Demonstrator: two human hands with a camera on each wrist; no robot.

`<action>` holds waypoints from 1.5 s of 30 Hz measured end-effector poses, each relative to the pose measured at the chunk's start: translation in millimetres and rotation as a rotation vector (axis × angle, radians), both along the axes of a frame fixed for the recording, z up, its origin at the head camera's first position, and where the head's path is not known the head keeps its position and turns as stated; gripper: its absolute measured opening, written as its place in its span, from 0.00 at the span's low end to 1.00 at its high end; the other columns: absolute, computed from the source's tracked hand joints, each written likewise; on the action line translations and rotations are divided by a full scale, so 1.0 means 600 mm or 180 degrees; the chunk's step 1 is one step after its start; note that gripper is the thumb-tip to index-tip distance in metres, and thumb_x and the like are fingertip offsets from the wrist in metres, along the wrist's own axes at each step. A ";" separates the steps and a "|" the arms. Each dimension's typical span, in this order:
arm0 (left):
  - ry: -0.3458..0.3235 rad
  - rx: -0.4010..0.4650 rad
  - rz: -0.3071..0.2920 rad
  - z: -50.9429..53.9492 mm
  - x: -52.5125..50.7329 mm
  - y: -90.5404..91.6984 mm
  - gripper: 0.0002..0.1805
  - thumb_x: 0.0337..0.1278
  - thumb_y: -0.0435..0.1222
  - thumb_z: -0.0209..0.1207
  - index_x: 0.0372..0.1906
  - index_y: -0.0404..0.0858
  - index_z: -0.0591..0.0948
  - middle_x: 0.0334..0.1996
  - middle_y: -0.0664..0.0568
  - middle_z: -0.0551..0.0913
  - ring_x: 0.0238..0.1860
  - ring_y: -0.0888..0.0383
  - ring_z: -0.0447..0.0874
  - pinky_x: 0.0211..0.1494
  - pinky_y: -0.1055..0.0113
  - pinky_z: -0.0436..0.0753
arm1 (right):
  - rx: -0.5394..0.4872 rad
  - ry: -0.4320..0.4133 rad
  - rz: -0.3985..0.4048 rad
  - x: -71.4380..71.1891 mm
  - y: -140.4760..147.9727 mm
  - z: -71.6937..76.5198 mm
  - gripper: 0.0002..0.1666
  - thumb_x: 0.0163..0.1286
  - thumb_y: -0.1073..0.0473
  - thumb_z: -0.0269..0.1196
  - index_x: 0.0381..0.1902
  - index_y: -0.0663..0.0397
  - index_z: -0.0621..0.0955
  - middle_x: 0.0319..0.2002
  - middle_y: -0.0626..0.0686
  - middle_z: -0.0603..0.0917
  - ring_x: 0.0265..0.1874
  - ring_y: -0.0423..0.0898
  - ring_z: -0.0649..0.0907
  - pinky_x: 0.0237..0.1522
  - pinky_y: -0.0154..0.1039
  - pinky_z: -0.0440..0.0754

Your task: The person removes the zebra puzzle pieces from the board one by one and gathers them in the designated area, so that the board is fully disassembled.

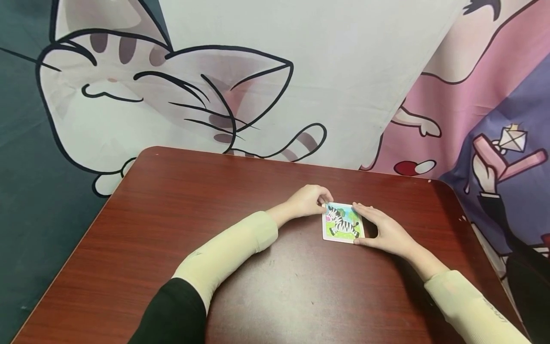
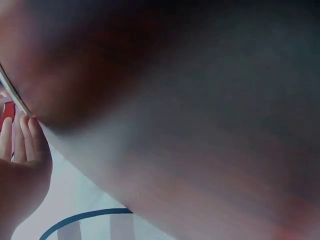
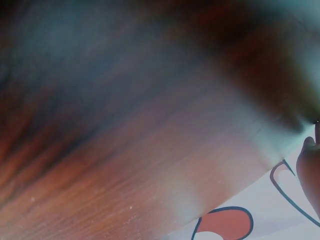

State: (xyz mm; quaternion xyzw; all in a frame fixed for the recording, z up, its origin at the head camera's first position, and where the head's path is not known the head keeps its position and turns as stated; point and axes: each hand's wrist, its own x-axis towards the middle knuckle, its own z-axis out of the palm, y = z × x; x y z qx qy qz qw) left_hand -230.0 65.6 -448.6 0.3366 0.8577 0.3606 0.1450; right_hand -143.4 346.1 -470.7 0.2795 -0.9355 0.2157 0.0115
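A small square picture board (image 1: 343, 223), white-rimmed and printed with a zebra on grass, is at the right of the brown table. Its upper left corner is between the curled fingers and thumb of my left hand (image 1: 307, 200). My right hand (image 1: 388, 232) grips the right side, fingers at the upper right corner and thumb at the lower right one. In the left wrist view, the fingertips of the left hand (image 2: 25, 160) meet the thin edge of the board (image 2: 14, 92). Only a sliver of the right hand (image 3: 311, 165) enters the right wrist view; the board cannot be made out there.
The wooden table (image 1: 180, 215) has its far edge against a hanging cloth (image 1: 343, 71) printed with a cartoon cat and other figures. Dark cloth (image 1: 26, 191) hangs at the left, beyond the table's side edge.
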 end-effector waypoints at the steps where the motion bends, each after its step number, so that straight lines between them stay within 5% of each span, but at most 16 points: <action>1: 0.0012 -0.0034 -0.0006 -0.001 0.000 0.001 0.13 0.65 0.31 0.69 0.53 0.36 0.87 0.48 0.49 0.91 0.48 0.57 0.88 0.52 0.75 0.81 | 0.0006 0.0015 0.0002 0.000 0.000 0.000 0.58 0.54 0.49 0.84 0.78 0.60 0.71 0.76 0.62 0.75 0.73 0.66 0.75 0.79 0.19 0.46; 16: 0.0357 -0.0317 -0.0050 -0.006 0.001 0.015 0.15 0.63 0.35 0.73 0.53 0.39 0.88 0.49 0.51 0.89 0.48 0.60 0.83 0.52 0.75 0.79 | 0.0020 -0.0002 0.0056 0.000 0.003 0.005 0.56 0.57 0.48 0.83 0.78 0.60 0.71 0.76 0.63 0.75 0.74 0.66 0.74 0.77 0.16 0.43; 28: 0.0299 -0.0396 0.0029 -0.006 0.002 0.019 0.16 0.63 0.35 0.73 0.55 0.39 0.88 0.49 0.51 0.89 0.48 0.60 0.83 0.52 0.75 0.79 | 0.0074 0.0083 0.0101 -0.001 0.006 0.002 0.57 0.56 0.48 0.83 0.78 0.59 0.71 0.76 0.62 0.75 0.74 0.63 0.75 0.80 0.19 0.44; 45: 0.0324 -0.0424 -0.0119 -0.007 -0.005 0.019 0.15 0.63 0.36 0.73 0.53 0.41 0.88 0.47 0.50 0.86 0.47 0.59 0.81 0.51 0.74 0.78 | 0.0152 0.0052 0.0122 0.002 0.005 0.005 0.56 0.57 0.47 0.82 0.78 0.59 0.71 0.76 0.62 0.74 0.77 0.58 0.74 0.79 0.18 0.43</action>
